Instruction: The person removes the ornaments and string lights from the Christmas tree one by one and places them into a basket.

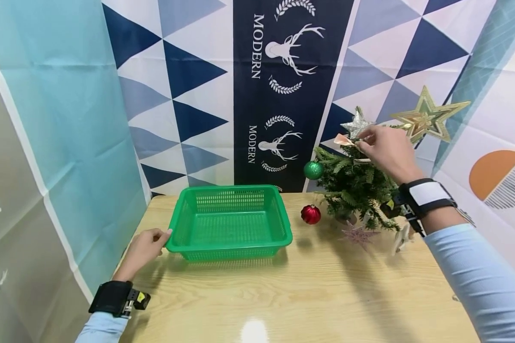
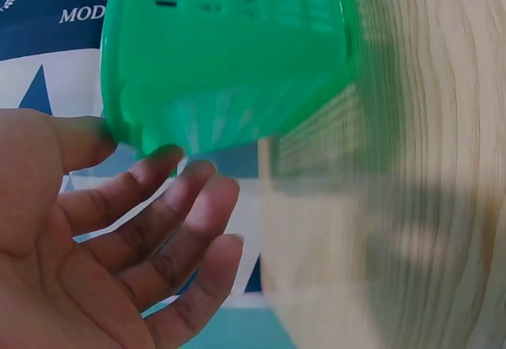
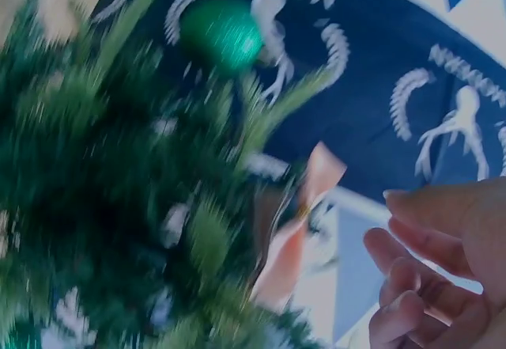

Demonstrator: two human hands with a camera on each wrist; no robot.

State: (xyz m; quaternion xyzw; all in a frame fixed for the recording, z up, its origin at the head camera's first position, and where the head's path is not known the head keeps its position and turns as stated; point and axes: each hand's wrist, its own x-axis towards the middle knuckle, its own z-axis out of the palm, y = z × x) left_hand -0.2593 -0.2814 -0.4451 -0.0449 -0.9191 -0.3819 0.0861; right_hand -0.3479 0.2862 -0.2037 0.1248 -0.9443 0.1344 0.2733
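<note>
My left hand pinches the near left corner of a green plastic basket between thumb and index finger. The left wrist view has the basket's corner by the thumb, the other fingers loosely bent below it. Over a small Christmas tree, my right hand hovers beside a pink ribbon bow. In the right wrist view a gap separates the fingers of the right hand from the bow, which sits on the branches. Nothing shows between those loosely curled fingers.
On the tree hang a silver star, a gold star, a green ball and a red ball. A pink star ornament is low beside the trunk. Patterned cloth backs the wooden table.
</note>
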